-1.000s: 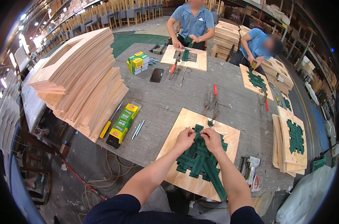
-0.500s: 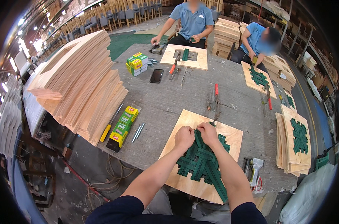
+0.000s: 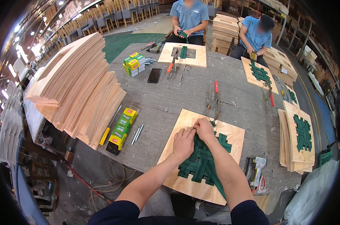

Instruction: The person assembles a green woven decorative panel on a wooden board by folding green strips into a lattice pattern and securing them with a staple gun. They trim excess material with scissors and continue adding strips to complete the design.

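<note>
A square plywood panel (image 3: 173, 180) lies on the table before me, its middle covered by crossing dark green webbing straps (image 3: 204, 162). My left hand (image 3: 184, 143) bends over a strap near the panel's far side, its fingers closed at the strap's end. Beside it, touching at the fingertips, my right hand (image 3: 204, 129) pinches the same end; the exact grip is hidden under the fingers. Just beyond my hands, pliers with a red handle (image 3: 216, 88) reach to the panel's far edge. A grey staple gun (image 3: 258, 170) rests to the right of the panel.
Frame panels (image 3: 80, 86) are piled high at left. Yellow-green staple boxes (image 3: 123, 129), metal staple strips (image 3: 137, 134) and a phone (image 3: 154, 75) lie on the table. Strapped panels (image 3: 304, 133) are stacked at right. Two people in blue shirts (image 3: 194, 17) work across the table.
My left hand has turned flatter over the strap, and my right hand has shifted slightly left and farther away. Across the table, one person's hand has left the tools and joined the other at green webbing.
</note>
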